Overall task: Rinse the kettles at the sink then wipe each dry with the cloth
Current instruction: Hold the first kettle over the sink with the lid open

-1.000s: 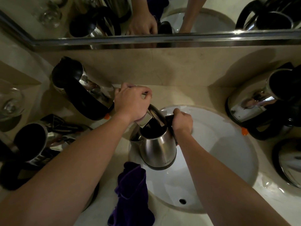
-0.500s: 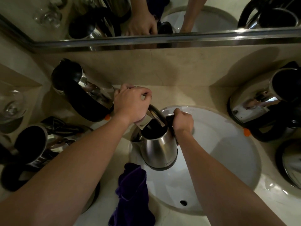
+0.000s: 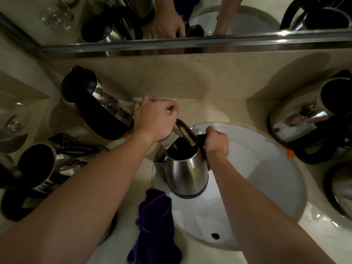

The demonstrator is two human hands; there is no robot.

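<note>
Kettle [image 3: 185,173] is held over the sink [image 3: 266,180] by its handle in the right hand [image 3: 216,141], lid open under the tap [image 3: 171,139], which the left hand [image 3: 154,119] grips, for filling.

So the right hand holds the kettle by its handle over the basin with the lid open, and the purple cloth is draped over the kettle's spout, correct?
Not quite. In the head view the purple cloth lies on the counter at the sink's near-left rim, apart from the kettle. The rest stands: the right hand grips the handle over the basin, lid open.
</note>
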